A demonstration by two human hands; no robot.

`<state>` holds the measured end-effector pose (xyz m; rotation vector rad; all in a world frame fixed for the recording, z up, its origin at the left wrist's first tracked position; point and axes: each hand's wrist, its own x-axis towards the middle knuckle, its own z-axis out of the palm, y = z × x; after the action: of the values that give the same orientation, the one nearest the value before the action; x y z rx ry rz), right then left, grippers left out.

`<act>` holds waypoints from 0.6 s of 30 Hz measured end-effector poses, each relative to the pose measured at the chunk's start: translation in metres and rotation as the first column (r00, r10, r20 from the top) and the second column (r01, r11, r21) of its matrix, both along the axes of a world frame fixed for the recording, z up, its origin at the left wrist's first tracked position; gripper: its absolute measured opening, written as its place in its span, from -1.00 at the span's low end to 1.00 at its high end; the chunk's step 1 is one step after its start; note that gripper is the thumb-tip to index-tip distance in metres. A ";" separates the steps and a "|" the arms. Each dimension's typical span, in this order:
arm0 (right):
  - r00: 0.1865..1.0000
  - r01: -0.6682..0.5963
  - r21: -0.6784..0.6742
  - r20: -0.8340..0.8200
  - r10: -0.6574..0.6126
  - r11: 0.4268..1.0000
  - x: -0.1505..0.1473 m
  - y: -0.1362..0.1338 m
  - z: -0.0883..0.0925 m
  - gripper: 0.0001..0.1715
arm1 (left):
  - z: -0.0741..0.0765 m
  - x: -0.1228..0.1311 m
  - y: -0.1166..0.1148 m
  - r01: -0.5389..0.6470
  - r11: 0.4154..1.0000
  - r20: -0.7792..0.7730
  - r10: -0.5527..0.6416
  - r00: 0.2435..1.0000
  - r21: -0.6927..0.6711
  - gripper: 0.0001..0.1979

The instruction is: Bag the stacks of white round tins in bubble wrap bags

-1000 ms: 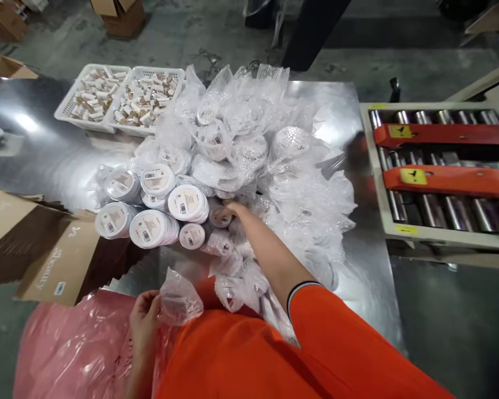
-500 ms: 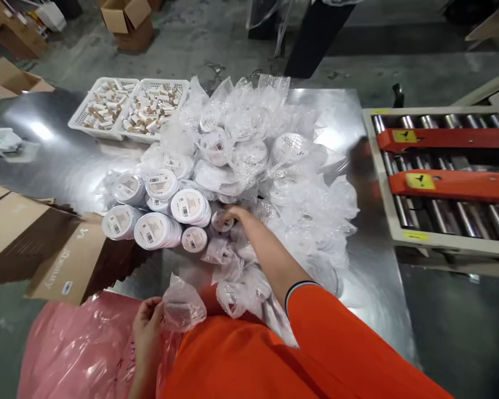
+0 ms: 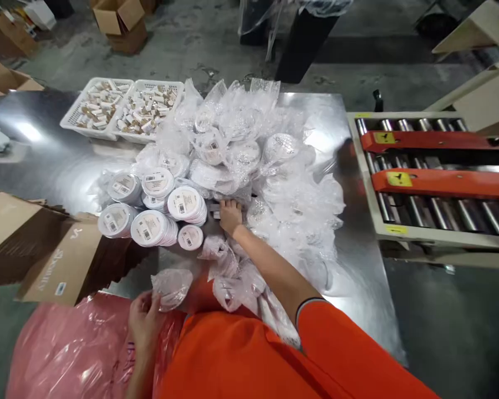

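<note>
Now: left hand (image 3: 143, 317) pinches bubble wrap (image 3: 172, 289) | right hand (image 3: 230, 216) half-curled, apparently touching round tins (image 3: 184, 203)

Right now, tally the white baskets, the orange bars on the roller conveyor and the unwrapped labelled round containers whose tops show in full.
White plastic baskets: 2
Orange conveyor bars: 2
Labelled round containers: 6
Total: 10
</note>
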<state>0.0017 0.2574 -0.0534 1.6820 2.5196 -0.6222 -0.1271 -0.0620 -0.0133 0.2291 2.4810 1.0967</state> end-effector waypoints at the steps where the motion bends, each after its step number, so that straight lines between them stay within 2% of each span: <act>1: 1.000 -0.008 0.018 -0.007 0.008 1.000 -0.001 -0.001 -0.001 -0.38 | -0.001 -0.001 -0.001 0.048 0.998 -0.030 -0.049 0.998 -0.033 -0.51; 3: 0.999 -0.012 0.040 -0.034 0.013 0.999 -0.002 0.001 0.000 -0.44 | 0.002 -0.002 -0.002 0.135 0.986 -0.055 -0.141 0.989 -0.095 -0.54; 6: 0.995 0.005 0.079 -0.102 0.003 0.997 0.009 0.003 0.012 -0.58 | 0.013 0.001 -0.002 0.174 0.976 -0.095 -0.186 0.978 -0.130 -0.64; 9: 0.974 0.111 0.106 -0.209 -0.088 0.988 0.038 -0.012 0.032 -0.46 | 0.023 0.005 0.001 0.160 0.970 -0.218 -0.199 0.955 -0.183 -0.74; 10: 0.940 0.190 0.085 -0.304 -0.156 0.978 0.050 -0.023 0.041 -0.38 | 0.025 0.006 0.003 0.161 0.966 -0.255 -0.211 0.944 -0.201 -0.75; 11: 0.850 0.283 0.011 -0.466 -0.246 0.959 0.061 -0.037 0.049 -0.30 | 0.027 0.007 0.005 0.172 0.962 -0.277 -0.228 0.933 -0.211 -0.75; 12: 0.703 0.346 -0.124 -0.622 -0.345 0.930 0.071 -0.053 0.059 -0.25 | 0.027 0.008 0.007 0.189 0.960 -0.285 -0.243 0.927 -0.204 -0.75; 13: 0.535 0.326 -0.300 -0.723 -0.436 0.897 0.079 -0.072 0.068 -0.25 | 0.027 0.010 0.010 0.214 0.959 -0.280 -0.261 0.924 -0.188 -0.75; 14: 0.385 0.237 -0.486 -0.748 -0.540 0.841 0.085 -0.093 0.077 -0.29 | 0.026 0.011 0.013 0.232 0.959 -0.267 -0.270 0.925 -0.164 -0.75; 15: 0.291 0.106 -0.649 -0.704 -0.648 0.753 0.088 -0.114 0.086 -0.33 | 0.025 0.013 0.016 0.247 0.960 -0.247 -0.274 0.930 -0.135 -0.74; 16: 0.236 -0.013 -0.761 -0.633 -0.738 0.648 0.088 -0.134 0.093 -0.36 | 0.024 0.014 0.020 0.258 0.960 -0.217 -0.275 0.937 -0.106 -0.73; 18: 0.220 -0.208 -0.866 -0.494 -0.841 0.455 0.082 -0.170 0.103 -0.40 | 0.022 0.018 0.026 0.277 0.959 -0.151 -0.283 0.947 -0.060 -0.70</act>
<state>0.0833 0.0877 0.0499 1.5899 1.1352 -3.0839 -0.1086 -0.0358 0.0085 0.6599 2.5035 0.9418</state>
